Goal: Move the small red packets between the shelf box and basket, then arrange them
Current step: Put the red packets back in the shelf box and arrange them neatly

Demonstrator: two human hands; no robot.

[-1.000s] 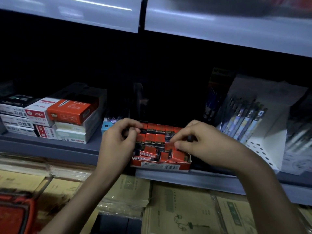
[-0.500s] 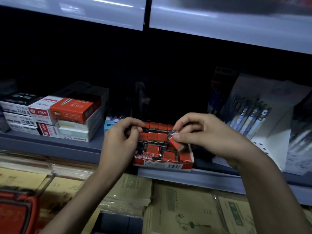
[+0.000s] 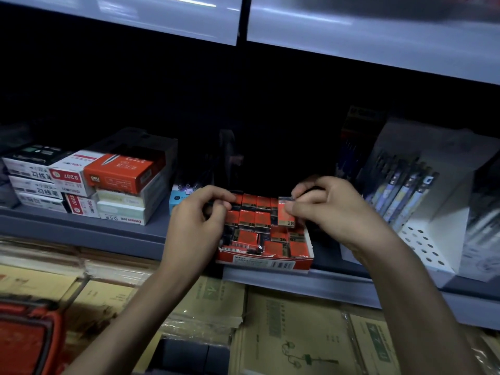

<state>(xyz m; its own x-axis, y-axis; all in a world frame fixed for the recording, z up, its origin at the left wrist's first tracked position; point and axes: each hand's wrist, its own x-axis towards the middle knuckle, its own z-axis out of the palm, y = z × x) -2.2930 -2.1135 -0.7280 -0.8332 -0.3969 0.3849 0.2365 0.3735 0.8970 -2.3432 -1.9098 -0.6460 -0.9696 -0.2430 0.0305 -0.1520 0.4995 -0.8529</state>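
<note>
One red packet (image 3: pixel 286 216), down in the shelf box (image 3: pixel 265 262) a second ago, now pinched upright above its right rear by right hand (image 3: pixel 330 212); left hand (image 3: pixel 194 223) curled at left rear, grip unclear; arranging underway.

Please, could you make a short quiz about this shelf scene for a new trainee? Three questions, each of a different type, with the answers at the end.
1. True or false: the right hand pinches a red packet marked 2B over the shelf box.
2. Where does the red basket show in the head view? A: at the lower left. B: at the upper right. C: in the middle.
3. Fill in the missing word: to the right of the shelf box stands a white holder full of ____.

Key: 1 true; 2 A; 3 pens.
</note>
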